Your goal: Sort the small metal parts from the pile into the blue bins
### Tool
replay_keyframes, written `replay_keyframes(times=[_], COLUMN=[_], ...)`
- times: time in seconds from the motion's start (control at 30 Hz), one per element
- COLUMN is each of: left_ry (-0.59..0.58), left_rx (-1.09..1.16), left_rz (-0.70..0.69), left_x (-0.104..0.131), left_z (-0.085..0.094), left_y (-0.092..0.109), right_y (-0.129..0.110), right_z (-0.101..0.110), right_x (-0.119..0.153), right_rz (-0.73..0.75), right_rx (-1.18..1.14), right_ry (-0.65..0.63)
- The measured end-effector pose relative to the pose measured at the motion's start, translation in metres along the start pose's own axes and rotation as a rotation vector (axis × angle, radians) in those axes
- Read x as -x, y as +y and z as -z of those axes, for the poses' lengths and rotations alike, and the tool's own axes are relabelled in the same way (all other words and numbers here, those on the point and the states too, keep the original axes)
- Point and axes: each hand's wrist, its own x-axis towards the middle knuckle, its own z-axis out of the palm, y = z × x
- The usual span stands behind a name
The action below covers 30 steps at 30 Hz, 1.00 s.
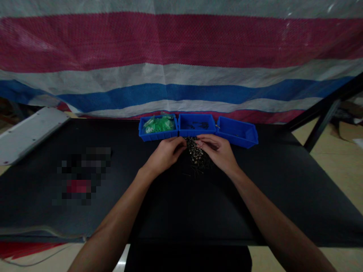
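Note:
A heap of small metal pieces that look like screws [195, 153] lies on the black table, shiny heads mixed with thin dark shanks. At its left edge is my left hand [168, 152], its fingers curled and pinched together. My right hand [219, 152] reaches in from the other side, thumb and fingertips close together over the heap. Whatever either hand grips is too small and dark to make out. Just behind the hands stands the middle blue bin [187, 132], with a few dark thin pieces inside.
The left blue bin [159, 136] holds green plastic bags [160, 124]. To the right sits another blue bin [244, 140], angled. A white panel [31, 132] lies at the table's far left, and a pixelated patch covers part of the left tabletop. A striped tarp [181, 45] hangs behind.

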Motion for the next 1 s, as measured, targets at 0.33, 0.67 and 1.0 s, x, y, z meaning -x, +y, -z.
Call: replay_keyframes(times=[0.33, 0.67, 1.0], left_ry=[0.094, 0.002, -0.198], left_rx=[0.162, 0.139, -0.114], left_rz=[0.022, 0.018, 0.015], left_x=[0.002, 0.002, 0.004], left_z=[-0.004, 0.0, -0.007], left_y=[0.005, 0.007, -0.004], right_y=[0.0, -0.002, -0.004], right_z=[-0.002, 0.001, 0.001], right_x=[0.003, 0.0, -0.001], right_rz=[-0.083, -0.099, 0.049], right_rx=[-0.115, -0.156, -0.17], right_ry=[-0.211, -0.12, -0.004])
